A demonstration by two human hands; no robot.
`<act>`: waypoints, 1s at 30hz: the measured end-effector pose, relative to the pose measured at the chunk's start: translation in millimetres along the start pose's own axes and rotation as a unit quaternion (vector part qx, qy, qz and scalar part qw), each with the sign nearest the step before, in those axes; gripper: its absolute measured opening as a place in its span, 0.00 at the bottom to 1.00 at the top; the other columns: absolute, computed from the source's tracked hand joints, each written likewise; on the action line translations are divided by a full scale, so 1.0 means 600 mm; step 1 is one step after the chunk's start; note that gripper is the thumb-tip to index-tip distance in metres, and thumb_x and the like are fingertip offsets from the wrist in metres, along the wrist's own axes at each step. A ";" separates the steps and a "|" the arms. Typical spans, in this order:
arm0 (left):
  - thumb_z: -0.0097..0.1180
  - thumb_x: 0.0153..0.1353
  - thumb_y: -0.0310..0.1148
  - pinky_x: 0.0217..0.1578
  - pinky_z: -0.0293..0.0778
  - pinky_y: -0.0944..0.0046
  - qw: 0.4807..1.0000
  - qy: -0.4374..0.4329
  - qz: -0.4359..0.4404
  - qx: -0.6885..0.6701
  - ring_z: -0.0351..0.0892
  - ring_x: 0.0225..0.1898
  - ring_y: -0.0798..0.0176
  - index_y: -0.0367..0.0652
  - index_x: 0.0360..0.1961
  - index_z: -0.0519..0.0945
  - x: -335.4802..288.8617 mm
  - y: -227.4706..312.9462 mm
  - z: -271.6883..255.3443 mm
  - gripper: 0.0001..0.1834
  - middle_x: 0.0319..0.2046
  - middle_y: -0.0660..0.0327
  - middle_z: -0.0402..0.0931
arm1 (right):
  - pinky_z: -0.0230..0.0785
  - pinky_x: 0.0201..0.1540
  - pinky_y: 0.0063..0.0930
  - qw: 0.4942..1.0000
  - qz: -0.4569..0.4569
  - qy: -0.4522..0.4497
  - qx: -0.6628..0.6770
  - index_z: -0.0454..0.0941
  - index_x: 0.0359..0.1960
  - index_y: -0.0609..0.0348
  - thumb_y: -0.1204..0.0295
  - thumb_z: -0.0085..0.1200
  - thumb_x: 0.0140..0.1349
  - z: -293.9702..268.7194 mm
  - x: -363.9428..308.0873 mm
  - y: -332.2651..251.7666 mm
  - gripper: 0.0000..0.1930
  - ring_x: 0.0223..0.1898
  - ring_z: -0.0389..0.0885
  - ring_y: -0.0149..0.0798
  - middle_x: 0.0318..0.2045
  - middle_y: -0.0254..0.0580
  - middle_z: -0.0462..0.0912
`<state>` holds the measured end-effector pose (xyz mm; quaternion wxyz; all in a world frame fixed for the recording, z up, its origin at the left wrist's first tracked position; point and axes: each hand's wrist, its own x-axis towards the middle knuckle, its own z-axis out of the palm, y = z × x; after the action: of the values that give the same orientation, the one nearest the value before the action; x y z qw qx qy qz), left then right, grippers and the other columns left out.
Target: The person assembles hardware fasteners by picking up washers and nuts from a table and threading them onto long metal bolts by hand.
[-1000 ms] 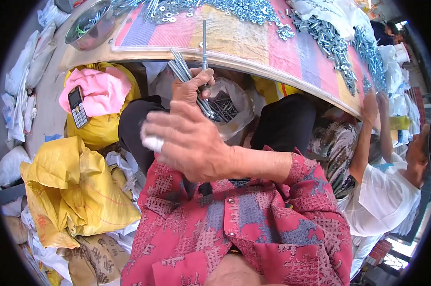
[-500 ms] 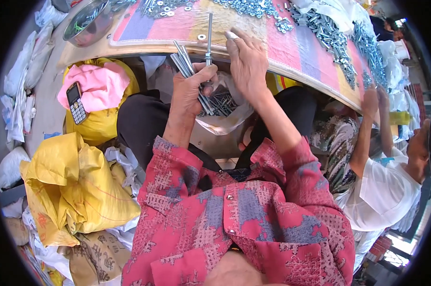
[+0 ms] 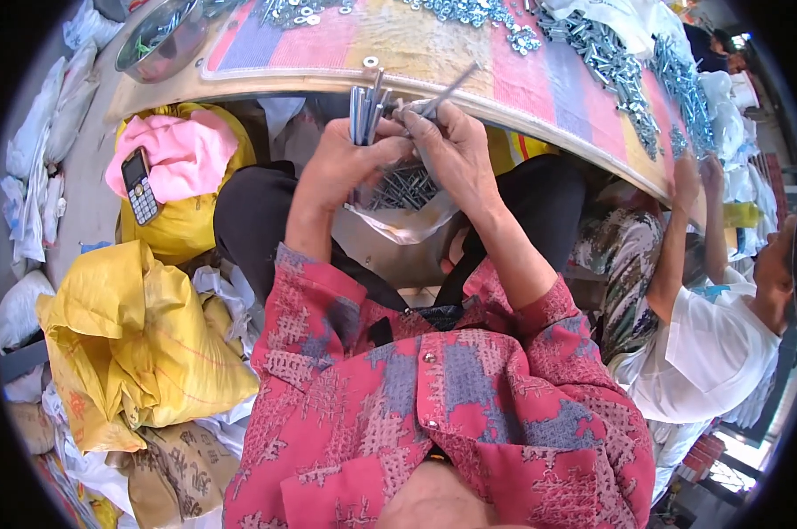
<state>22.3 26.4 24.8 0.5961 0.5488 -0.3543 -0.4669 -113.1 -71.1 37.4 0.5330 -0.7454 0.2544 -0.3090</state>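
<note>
My left hand [image 3: 350, 154] is closed round a bundle of long, thin metal bolts [image 3: 361, 113], their ends pointing up. Beside it, my right hand [image 3: 455, 145] pinches one long bolt [image 3: 452, 89], which slants up to the right past the table edge. The fingertips of both hands meet or nearly meet, and the lower end of that bolt is hidden among them. Below the hands, between my knees, an open white plastic bag [image 3: 403, 227] holds many more bolts [image 3: 404, 189].
On the striped table cover [image 3: 420, 53] lie heaps of washers, nuts [image 3: 469, 11] and bolts [image 3: 619, 79]. A metal bowl [image 3: 160, 48] stands far left. Yellow sacks [image 3: 151, 353] and a phone [image 3: 140, 187] on pink cloth are at my left. A co-worker [image 3: 707, 353] sits at right.
My right hand has come from the table edge toward my left hand and closed on the upright bolt, which now tilts to the right. My left hand still grips the bundle.
</note>
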 end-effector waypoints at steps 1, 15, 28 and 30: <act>0.64 0.55 0.35 0.17 0.62 0.75 1.000 0.003 0.007 0.005 0.67 0.16 0.77 0.39 0.37 0.85 -0.001 -0.005 -0.010 0.12 0.23 0.66 0.78 | 0.70 0.30 0.30 0.998 -0.024 0.026 -0.052 0.77 0.40 0.67 0.69 0.54 0.64 0.004 -0.006 -0.002 0.12 0.26 0.77 0.32 0.23 0.45 0.79; 0.58 0.59 0.35 0.20 0.65 0.73 0.993 -0.100 -0.050 -0.030 0.69 0.20 0.74 0.37 0.39 0.80 0.021 -0.027 0.031 0.12 0.25 0.63 0.77 | 0.68 0.28 0.40 0.978 -0.108 0.079 -0.162 0.76 0.27 0.65 0.61 0.49 0.64 -0.014 0.021 0.027 0.17 0.24 0.76 0.58 0.20 0.57 0.76; 0.57 0.63 0.38 0.15 0.63 0.75 0.925 -0.137 -0.134 -0.328 0.64 0.14 0.74 0.33 0.40 0.75 0.016 -0.055 0.063 0.16 0.23 0.61 0.72 | 0.62 0.24 0.25 0.971 -0.013 0.161 -0.174 0.73 0.21 0.66 0.65 0.50 0.64 -0.110 0.078 0.035 0.18 0.22 0.67 0.21 0.14 0.32 0.71; 0.57 0.63 0.38 0.13 0.60 0.76 0.931 -0.118 -0.140 -0.316 0.60 0.13 0.76 0.33 0.38 0.75 0.017 -0.053 0.065 0.16 0.21 0.63 0.70 | 0.63 0.25 0.25 0.986 0.017 0.078 -0.144 0.75 0.22 0.66 0.64 0.51 0.64 -0.145 0.088 0.038 0.17 0.21 0.69 0.22 0.15 0.33 0.72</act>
<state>-16.3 5.1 -1.4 0.6212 0.3166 -0.1760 -0.6949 -142.2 -171.0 46.6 0.4036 -0.7839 0.3494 -0.3170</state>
